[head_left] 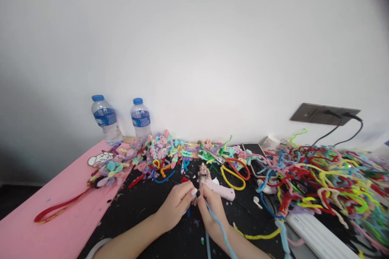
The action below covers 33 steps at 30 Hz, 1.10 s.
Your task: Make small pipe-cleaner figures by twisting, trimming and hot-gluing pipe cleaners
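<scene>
Both hands meet fingertip to fingertip above the black work surface (136,214). My right hand (211,208) is closed in a pinch on a light blue pipe cleaner (221,226), whose length trails down over the wrist. My left hand (178,200) is also pinched, touching the right fingertips; what lies inside its fingers is hidden. A red tip (184,179) shows just behind the left hand, and a blue bit (188,212) shows below it. Just beyond the right hand lies a pale pink glue gun (223,191) with a dirty nozzle. Scissors (234,176) with red and yellow handles lie behind it.
A tangled heap of coloured pipe cleaners (322,182) covers the right side, beside a white power strip (319,236). Finished pipe-cleaner pieces (164,149) pile up at the back. Two water bottles (141,119) stand by the wall; a phone (254,150) lies back right.
</scene>
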Tool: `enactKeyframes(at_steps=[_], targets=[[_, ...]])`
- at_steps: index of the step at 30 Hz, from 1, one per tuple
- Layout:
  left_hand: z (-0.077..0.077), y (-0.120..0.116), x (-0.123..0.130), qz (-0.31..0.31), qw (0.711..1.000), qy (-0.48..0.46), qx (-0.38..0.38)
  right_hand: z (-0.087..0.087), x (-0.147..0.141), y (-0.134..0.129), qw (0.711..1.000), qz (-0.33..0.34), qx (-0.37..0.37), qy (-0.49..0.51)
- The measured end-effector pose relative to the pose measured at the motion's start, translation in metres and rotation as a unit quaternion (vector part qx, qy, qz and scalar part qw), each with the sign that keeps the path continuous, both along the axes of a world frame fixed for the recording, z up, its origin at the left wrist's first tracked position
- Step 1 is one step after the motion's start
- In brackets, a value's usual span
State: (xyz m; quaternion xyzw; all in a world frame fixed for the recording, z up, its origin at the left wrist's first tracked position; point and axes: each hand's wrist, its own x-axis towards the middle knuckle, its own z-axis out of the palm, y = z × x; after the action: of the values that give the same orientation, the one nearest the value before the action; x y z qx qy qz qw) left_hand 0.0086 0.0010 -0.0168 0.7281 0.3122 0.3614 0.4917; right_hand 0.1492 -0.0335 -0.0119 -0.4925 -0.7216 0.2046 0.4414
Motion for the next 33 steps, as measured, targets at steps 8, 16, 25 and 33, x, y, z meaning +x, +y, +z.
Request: enactKeyframes(at_steps=[8,16,25,33], targets=[[0.014,-0.002,0.000,-0.003,0.998,0.048,0.036,-0.002,-0.001,-0.002,1.000,-0.002,-0.018,0.021],[0.009,0.000,-0.001,0.028,0.990,0.072,0.119,-0.002,0.001,-0.004,0.998,-0.006,-0.045,0.049],[0.002,0.007,-0.003,0.042,0.999,0.019,-0.019,-0.007,0.007,-0.001,0.997,-0.027,-0.070,0.015],[0.004,0.006,-0.005,0.040,0.999,0.023,-0.003,-0.005,0.005,0.000,0.998,-0.042,-0.041,0.009]])
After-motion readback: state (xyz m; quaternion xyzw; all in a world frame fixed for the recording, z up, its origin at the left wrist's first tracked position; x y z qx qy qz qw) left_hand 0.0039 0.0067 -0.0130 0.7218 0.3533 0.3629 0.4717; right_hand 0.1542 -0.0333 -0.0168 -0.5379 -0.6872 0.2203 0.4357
